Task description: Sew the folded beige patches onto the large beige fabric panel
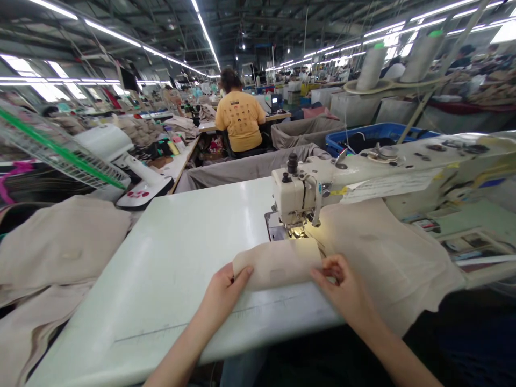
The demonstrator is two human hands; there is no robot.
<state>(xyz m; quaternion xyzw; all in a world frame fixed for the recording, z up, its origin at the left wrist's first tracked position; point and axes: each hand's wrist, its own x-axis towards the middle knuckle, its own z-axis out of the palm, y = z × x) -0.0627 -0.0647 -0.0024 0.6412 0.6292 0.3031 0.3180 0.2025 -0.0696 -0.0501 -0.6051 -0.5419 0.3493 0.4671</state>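
Observation:
A beige fabric piece (278, 263) is stretched between my two hands, just in front of the sewing machine (296, 199). My left hand (229, 285) pinches its left end, thumb on top and fingers underneath. At the right end, my right hand (338, 279) grips the edge between thumb and fingers. The far edge of the piece lies close to the lit presser foot (297, 232); whether it is under the foot I cannot tell. A larger beige cloth (374, 247) spreads under the machine arm and hangs over the table's front edge.
Beige fabric pieces (56, 242) are stacked at the left of the white sewing table (193, 242). A fan (108, 150) stands behind them. Thread cones (371, 67) rise at the back right, above a blue basket (382, 131). A person in a yellow shirt (241, 121) sits ahead, back turned.

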